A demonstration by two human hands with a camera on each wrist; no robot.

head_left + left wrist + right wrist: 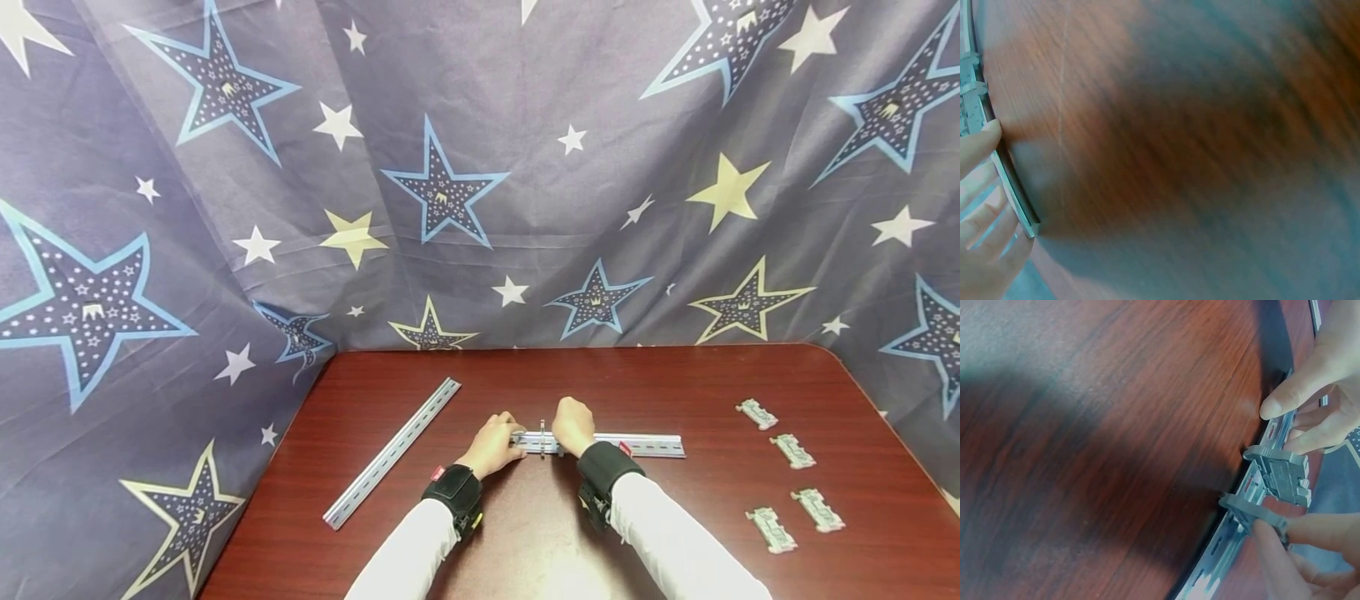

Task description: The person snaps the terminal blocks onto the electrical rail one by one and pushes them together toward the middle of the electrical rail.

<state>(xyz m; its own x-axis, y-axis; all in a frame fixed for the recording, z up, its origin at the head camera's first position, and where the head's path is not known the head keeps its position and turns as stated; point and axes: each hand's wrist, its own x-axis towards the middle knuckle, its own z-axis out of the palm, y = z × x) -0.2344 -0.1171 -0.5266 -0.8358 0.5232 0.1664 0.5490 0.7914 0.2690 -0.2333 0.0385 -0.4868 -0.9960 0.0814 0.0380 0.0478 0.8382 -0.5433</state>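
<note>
Mounting of clip-on modules along a slotted rail (652, 445). Clock directions are read in the head view, with this rail taken as the dial's centre. The step in hand is judged to be the seating of a second module; for the next move, alignment of its foot with the rail's edges and a firm press, with the rail steadied, seem to be called for. The rail is laid on the tabletop (645, 387) along the 9-to-3 o'clock line. Its 9 o'clock end is gripped by the left hand (495, 444), thumb and fingers being parted across its breadth, one at each edge. By the right hand (575, 427), the gripped module (1247, 509) is pinched, with thumb and fingers drawn nearly together. It is held at the rail, just to the 3 o'clock side of the standing module (1282, 475); whether it is latched cannot be told. Four loose modules (792, 451) are spread from about 3 to 4 o'clock; a loose rail (392, 454) is laid slantwise at 9 o'clock.
</note>
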